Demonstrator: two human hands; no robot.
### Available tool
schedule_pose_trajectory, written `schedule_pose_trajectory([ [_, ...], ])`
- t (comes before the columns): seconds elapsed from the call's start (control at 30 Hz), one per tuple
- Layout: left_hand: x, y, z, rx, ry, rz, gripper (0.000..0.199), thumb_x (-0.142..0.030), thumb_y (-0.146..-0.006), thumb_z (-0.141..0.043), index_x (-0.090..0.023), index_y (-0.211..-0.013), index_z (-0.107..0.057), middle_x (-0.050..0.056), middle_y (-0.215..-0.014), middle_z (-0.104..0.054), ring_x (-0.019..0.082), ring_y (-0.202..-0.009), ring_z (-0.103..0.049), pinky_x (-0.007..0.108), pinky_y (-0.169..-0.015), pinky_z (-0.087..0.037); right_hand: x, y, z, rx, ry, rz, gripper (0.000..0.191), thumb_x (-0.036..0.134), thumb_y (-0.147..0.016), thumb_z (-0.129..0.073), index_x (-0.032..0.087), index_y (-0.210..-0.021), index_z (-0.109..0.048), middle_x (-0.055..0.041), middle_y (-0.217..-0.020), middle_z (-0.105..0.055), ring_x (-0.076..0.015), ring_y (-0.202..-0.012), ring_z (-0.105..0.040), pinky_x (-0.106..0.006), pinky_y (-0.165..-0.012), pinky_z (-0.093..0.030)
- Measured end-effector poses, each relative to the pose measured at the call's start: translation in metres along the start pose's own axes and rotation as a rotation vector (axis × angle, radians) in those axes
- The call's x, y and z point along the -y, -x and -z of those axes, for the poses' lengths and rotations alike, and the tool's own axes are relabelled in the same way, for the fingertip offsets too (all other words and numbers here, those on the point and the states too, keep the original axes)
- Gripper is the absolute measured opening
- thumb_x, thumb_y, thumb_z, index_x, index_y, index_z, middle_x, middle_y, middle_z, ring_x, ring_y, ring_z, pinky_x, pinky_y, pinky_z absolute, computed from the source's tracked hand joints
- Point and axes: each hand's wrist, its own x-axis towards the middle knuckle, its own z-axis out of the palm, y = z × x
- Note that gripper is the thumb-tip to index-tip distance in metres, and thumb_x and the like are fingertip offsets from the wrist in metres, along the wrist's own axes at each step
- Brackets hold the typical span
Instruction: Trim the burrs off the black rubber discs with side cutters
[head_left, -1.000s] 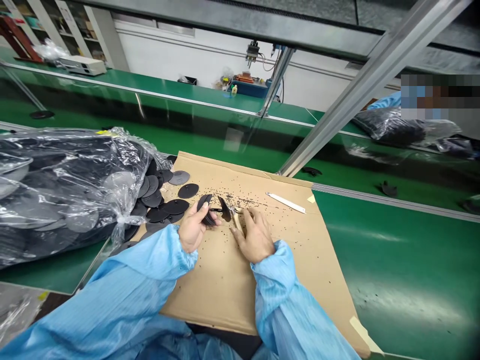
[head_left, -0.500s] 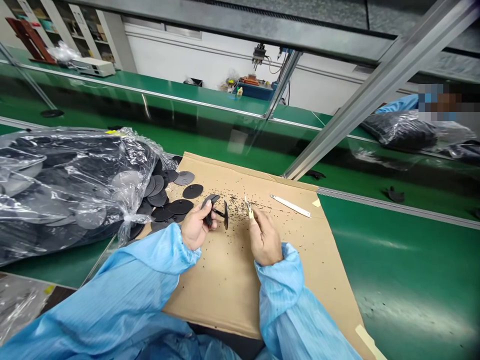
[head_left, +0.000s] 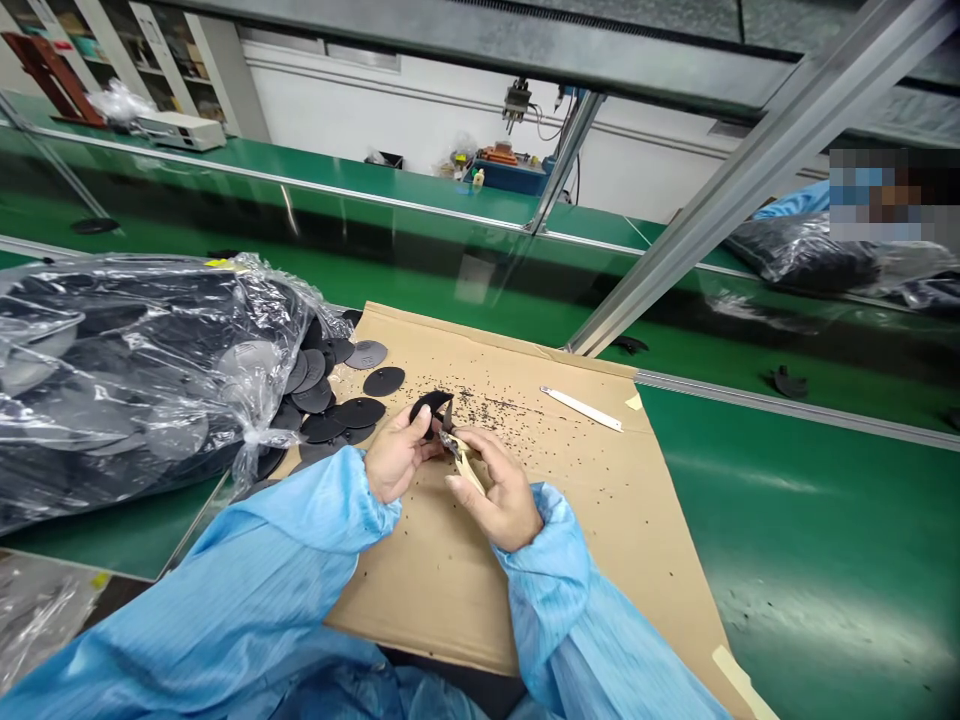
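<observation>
Pinched in my left hand [head_left: 397, 455] are black oval plastic pieces [head_left: 431, 405], tilted up over the cardboard. My right hand [head_left: 501, 490] is closed around small cutting pliers [head_left: 469, 470] with cream handles. Their metal jaws are up against the black pieces, beside my left fingertips; the exact contact point is too small to make out. Loose black oval discs [head_left: 360, 412] lie just left of my left hand. Tiny black bits [head_left: 487, 408] are scattered over the cardboard sheet [head_left: 450, 590] beyond my hands.
A clear plastic bag [head_left: 135, 370] full of black discs lies at the left. A white blade-like strip [head_left: 581, 408] rests on the cardboard at right. An aluminium post [head_left: 675, 200] slants up at right. Another person's blue sleeve [head_left: 791, 200] shows at the far right.
My right hand has moved left with the pliers, bringing their jaws to the black pieces. My left hand has turned these pieces slightly and stays in nearly the same place.
</observation>
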Motion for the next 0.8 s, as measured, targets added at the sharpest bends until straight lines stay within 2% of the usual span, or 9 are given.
schedule_pose_trajectory([
  [0.1,-0.003,0.003,-0.002,0.056,-0.021,0.01,0.042,-0.031,-0.074,-0.074,-0.017,-0.111,-0.059,0.003,-0.087,-0.062,0.014,-0.078,-0.061,0.028,-0.072,-0.051,-0.003,0.003,0.001,0.018,-0.085,-0.05,0.044,0.035,-0.087,-0.058,0.021,-0.128,-0.049,-0.0105,-0.125,-0.056,-0.0254,-0.117,-0.052,-0.044,-0.102,-0.042],
  [0.2,-0.005,0.004,-0.003,0.049,-0.025,0.013,0.042,-0.025,-0.072,-0.076,-0.016,-0.109,-0.059,0.004,-0.089,-0.064,0.016,-0.08,-0.062,0.029,-0.075,-0.051,-0.005,0.004,0.003,-0.007,-0.1,-0.072,0.043,0.037,-0.09,-0.054,0.022,-0.13,-0.047,-0.0094,-0.124,-0.058,-0.0248,-0.114,-0.055,-0.043,-0.099,-0.045],
  [0.33,-0.006,0.001,-0.002,-0.019,0.024,0.036,0.032,-0.029,-0.077,-0.069,-0.013,-0.104,-0.061,0.009,-0.097,-0.066,0.019,-0.084,-0.063,0.034,-0.076,-0.053,-0.01,0.003,0.008,-0.164,0.266,-0.079,0.042,0.038,-0.086,-0.058,0.018,-0.124,-0.053,-0.0117,-0.117,-0.06,-0.0262,-0.109,-0.057,-0.043,-0.096,-0.047],
  [0.4,-0.007,-0.001,0.0,-0.044,0.038,0.028,0.031,-0.029,-0.078,-0.068,-0.013,-0.104,-0.061,0.009,-0.099,-0.066,0.02,-0.085,-0.063,0.035,-0.076,-0.054,-0.013,0.002,0.01,-0.161,0.452,-0.063,0.043,0.038,-0.085,-0.058,0.016,-0.121,-0.054,-0.0135,-0.115,-0.06,-0.0275,-0.107,-0.056,-0.045,-0.094,-0.048],
  [0.5,-0.007,-0.002,0.001,-0.066,0.027,-0.003,0.031,-0.03,-0.079,-0.067,-0.014,-0.105,-0.06,0.009,-0.102,-0.066,0.02,-0.088,-0.063,0.035,-0.077,-0.054,-0.018,0.002,0.011,-0.101,0.581,-0.015,0.042,0.038,-0.086,-0.056,0.014,-0.121,-0.055,-0.0146,-0.114,-0.061,-0.0285,-0.106,-0.056,-0.046,-0.094,-0.048],
  [0.57,-0.005,-0.002,0.001,-0.079,0.009,-0.035,0.031,-0.035,-0.081,-0.064,-0.015,-0.105,-0.06,0.009,-0.102,-0.065,0.02,-0.088,-0.063,0.034,-0.074,-0.055,-0.018,0.003,0.011,-0.095,0.6,-0.012,0.042,0.038,-0.086,-0.055,0.014,-0.121,-0.055,-0.0147,-0.115,-0.061,-0.0286,-0.106,-0.056,-0.047,-0.094,-0.048],
  [0.67,-0.001,-0.004,0.002,-0.146,-0.096,-0.08,0.031,-0.041,-0.081,-0.062,-0.014,-0.097,-0.058,0.008,-0.089,-0.067,0.019,-0.077,-0.064,0.031,-0.064,-0.054,-0.012,0.003,0.012,-0.145,0.539,-0.021,0.042,0.037,-0.088,-0.055,0.016,-0.123,-0.054,-0.0136,-0.116,-0.061,-0.027,-0.109,-0.056,-0.045,-0.095,-0.048],
  [0.73,0.002,-0.005,0.002,-0.196,-0.197,-0.098,0.032,-0.042,-0.079,-0.065,-0.014,-0.093,-0.058,0.007,-0.083,-0.066,0.017,-0.07,-0.064,0.029,-0.061,-0.053,-0.006,0.003,0.013,-0.143,0.471,0.039,0.042,0.036,-0.088,-0.056,0.017,-0.126,-0.052,-0.0126,-0.119,-0.06,-0.0259,-0.112,-0.055,-0.043,-0.097,-0.047],
  [0.8,0.003,-0.005,0.001,-0.209,-0.242,-0.099,0.035,-0.043,-0.077,-0.067,-0.014,-0.094,-0.058,0.006,-0.083,-0.067,0.017,-0.07,-0.064,0.027,-0.061,-0.054,-0.002,0.003,0.011,-0.073,0.422,0.121,0.044,0.034,-0.087,-0.056,0.019,-0.128,-0.05,-0.0116,-0.12,-0.059,-0.025,-0.113,-0.055,-0.042,-0.097,-0.047],
])
